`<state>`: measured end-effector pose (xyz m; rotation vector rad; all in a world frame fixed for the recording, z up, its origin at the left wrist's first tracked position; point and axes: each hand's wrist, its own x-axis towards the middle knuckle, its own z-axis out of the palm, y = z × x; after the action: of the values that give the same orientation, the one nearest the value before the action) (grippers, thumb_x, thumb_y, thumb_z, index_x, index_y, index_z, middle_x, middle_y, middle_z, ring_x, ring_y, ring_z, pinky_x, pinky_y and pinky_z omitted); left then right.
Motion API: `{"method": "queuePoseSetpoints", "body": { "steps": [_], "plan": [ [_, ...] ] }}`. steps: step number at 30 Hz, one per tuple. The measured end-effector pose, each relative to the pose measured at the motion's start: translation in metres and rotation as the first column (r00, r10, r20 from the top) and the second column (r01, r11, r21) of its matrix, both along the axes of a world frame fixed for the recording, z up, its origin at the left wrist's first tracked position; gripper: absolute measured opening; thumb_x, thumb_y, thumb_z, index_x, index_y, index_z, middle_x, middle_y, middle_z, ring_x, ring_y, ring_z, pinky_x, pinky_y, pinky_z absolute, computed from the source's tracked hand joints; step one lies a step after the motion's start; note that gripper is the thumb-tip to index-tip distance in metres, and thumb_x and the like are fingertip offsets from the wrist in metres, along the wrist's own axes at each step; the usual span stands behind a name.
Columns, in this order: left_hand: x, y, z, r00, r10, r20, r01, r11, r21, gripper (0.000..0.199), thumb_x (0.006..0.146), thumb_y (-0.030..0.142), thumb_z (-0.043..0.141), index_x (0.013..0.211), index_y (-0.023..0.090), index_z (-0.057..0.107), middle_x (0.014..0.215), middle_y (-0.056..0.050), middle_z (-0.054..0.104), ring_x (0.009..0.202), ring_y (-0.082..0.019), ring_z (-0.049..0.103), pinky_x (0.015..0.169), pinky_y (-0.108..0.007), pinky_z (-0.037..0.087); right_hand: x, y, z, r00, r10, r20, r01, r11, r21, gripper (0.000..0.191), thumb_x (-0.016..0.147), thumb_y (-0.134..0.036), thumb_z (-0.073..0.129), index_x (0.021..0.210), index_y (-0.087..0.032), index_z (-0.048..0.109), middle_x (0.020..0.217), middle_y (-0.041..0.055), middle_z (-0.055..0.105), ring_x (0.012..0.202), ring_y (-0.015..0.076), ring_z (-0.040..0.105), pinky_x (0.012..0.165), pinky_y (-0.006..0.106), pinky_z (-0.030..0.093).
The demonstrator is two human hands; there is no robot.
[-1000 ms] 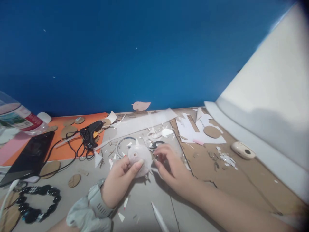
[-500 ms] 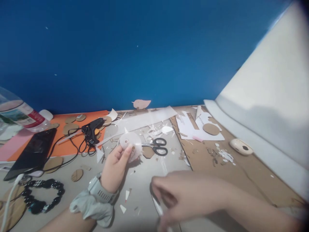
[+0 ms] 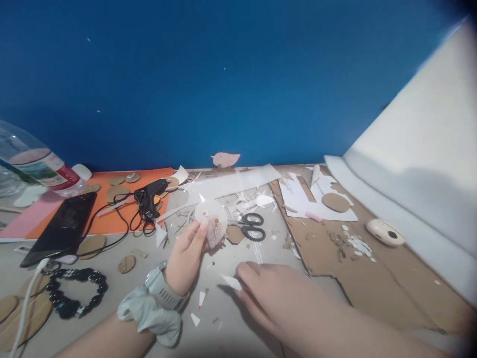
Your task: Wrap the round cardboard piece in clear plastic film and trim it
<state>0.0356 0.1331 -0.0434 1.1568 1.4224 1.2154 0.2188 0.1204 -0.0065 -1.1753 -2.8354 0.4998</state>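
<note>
My left hand (image 3: 188,253) pinches a whitish round cutout (image 3: 216,219) between thumb and fingers. The cutout has two small brownish spots and a small white point sticking up at its upper left edge. Lower and to the right, my right hand (image 3: 272,293) is closed on a small pointed white paper piece (image 3: 231,282), its tip aimed left. Just right of the cutout lie black-handled scissors (image 3: 254,226), their blades partly hidden behind it. A cut piece of cardboard (image 3: 235,234) rests under the scissors.
A black glue gun (image 3: 149,196) with its cord lies on orange paper (image 3: 130,226). Left are a phone (image 3: 61,226), a bottle (image 3: 55,171) and a beaded bracelet (image 3: 100,293). A pink bird cutout (image 3: 225,159) stands by the wall. Cardboard (image 3: 376,293) covers the right side.
My right hand has risen from the table's near edge and now shows a white pointed paper piece. My left hand keeps the cutout. The whole view has shifted slightly.
</note>
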Motion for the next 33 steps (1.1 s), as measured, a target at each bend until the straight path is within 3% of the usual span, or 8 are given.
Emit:
{"method": "queuePoseSetpoints", "body": {
  "steps": [3, 6, 10, 14, 16, 19, 24, 33],
  "plan": [
    [-0.001, 0.000, 0.002, 0.999, -0.043, -0.033, 0.043, 0.999, -0.007, 0.033, 0.089, 0.043, 0.044, 0.098, 0.017, 0.063, 0.093, -0.003, 0.068, 0.084, -0.018, 0.061, 0.075, -0.026, 0.047, 0.000, 0.008, -0.009, 0.946, -0.076, -0.315, 0.002, 0.973, -0.229, 0.016, 0.090, -0.030, 0.046, 0.105, -0.025, 0.049, 0.078, 0.0001, 0.065, 0.060, 0.0154, 0.060, 0.050, 0.025, 0.040],
    [-0.001, 0.000, 0.004, 0.991, -0.054, -0.125, 0.053, 0.999, -0.012, 0.033, 0.089, 0.043, 0.043, 0.084, 0.016, 0.062, 0.073, 0.000, 0.064, 0.069, -0.014, 0.056, 0.065, -0.024, 0.044, 0.006, 0.014, -0.027, 0.752, -0.063, -0.656, -0.002, 0.995, -0.097, 0.030, 0.092, -0.021, 0.041, 0.120, -0.031, 0.043, 0.106, 0.0045, 0.058, 0.091, 0.0181, 0.059, 0.073, 0.031, 0.046],
    [-0.001, 0.002, 0.005, 0.983, -0.086, -0.163, 0.087, 0.996, -0.001, 0.030, 0.089, 0.040, 0.045, 0.076, 0.016, 0.059, 0.066, 0.002, 0.058, 0.064, -0.013, 0.051, 0.062, -0.023, 0.041, 0.012, 0.017, -0.044, 0.561, -0.209, -0.801, -0.042, 0.959, -0.279, 0.036, 0.095, -0.018, 0.025, 0.119, -0.032, 0.048, 0.095, 0.0043, 0.054, 0.076, 0.0144, 0.059, 0.067, 0.032, 0.050],
    [0.002, 0.003, 0.007, 0.979, -0.124, -0.161, 0.123, 0.992, -0.014, 0.026, 0.089, 0.036, 0.045, 0.081, 0.017, 0.061, 0.070, 0.002, 0.062, 0.067, -0.014, 0.053, 0.064, -0.022, 0.042, 0.005, 0.021, -0.049, 0.357, -0.401, -0.844, -0.127, 0.874, -0.469, 0.027, 0.091, -0.027, 0.047, 0.114, -0.033, 0.035, 0.117, 0.0066, 0.053, 0.100, 0.0204, 0.058, 0.078, 0.039, 0.051],
    [0.003, 0.003, 0.008, 0.969, -0.165, -0.185, 0.161, 0.986, -0.034, 0.028, 0.089, 0.036, 0.043, 0.078, 0.017, 0.060, 0.069, 0.001, 0.061, 0.067, -0.014, 0.053, 0.064, -0.022, 0.041, 0.002, 0.023, -0.050, 0.322, -0.415, -0.851, -0.165, 0.861, -0.482, 0.023, 0.089, -0.035, 0.049, 0.106, -0.032, 0.035, 0.107, 0.0043, 0.058, 0.092, 0.0193, 0.060, 0.076, 0.038, 0.052],
    [0.003, 0.002, 0.009, 0.943, -0.215, -0.256, 0.202, 0.977, -0.074, 0.032, 0.089, 0.038, 0.042, 0.070, 0.017, 0.056, 0.064, 0.002, 0.054, 0.063, -0.013, 0.049, 0.060, -0.022, 0.039, 0.004, 0.022, -0.047, 0.385, -0.405, -0.830, -0.101, 0.875, -0.474, 0.023, 0.092, -0.047, 0.035, 0.103, -0.028, 0.042, 0.079, 0.0010, 0.055, 0.063, 0.0148, 0.054, 0.055, 0.029, 0.048],
    [0.004, 0.003, 0.009, 0.921, -0.247, -0.302, 0.216, 0.967, -0.134, 0.033, 0.089, 0.038, 0.042, 0.065, 0.017, 0.049, 0.061, 0.004, 0.046, 0.061, -0.012, 0.045, 0.058, -0.021, 0.037, 0.012, 0.020, -0.040, 0.604, -0.250, -0.757, 0.088, 0.964, -0.249, 0.016, 0.092, -0.031, 0.039, 0.098, -0.025, 0.052, 0.084, 0.0026, 0.057, 0.074, 0.0148, 0.056, 0.063, 0.026, 0.045],
    [0.004, 0.004, 0.007, 0.916, -0.287, -0.281, 0.252, 0.956, -0.153, 0.030, 0.090, 0.037, 0.041, 0.071, 0.017, 0.053, 0.067, 0.003, 0.053, 0.067, -0.013, 0.049, 0.063, -0.021, 0.039, 0.010, 0.029, -0.031, 0.669, -0.286, -0.686, 0.102, 0.950, -0.296, 0.014, 0.087, -0.019, 0.042, 0.090, -0.022, 0.055, 0.077, 0.0004, 0.061, 0.062, 0.0125, 0.058, 0.054, 0.023, 0.043]
  ]
}}
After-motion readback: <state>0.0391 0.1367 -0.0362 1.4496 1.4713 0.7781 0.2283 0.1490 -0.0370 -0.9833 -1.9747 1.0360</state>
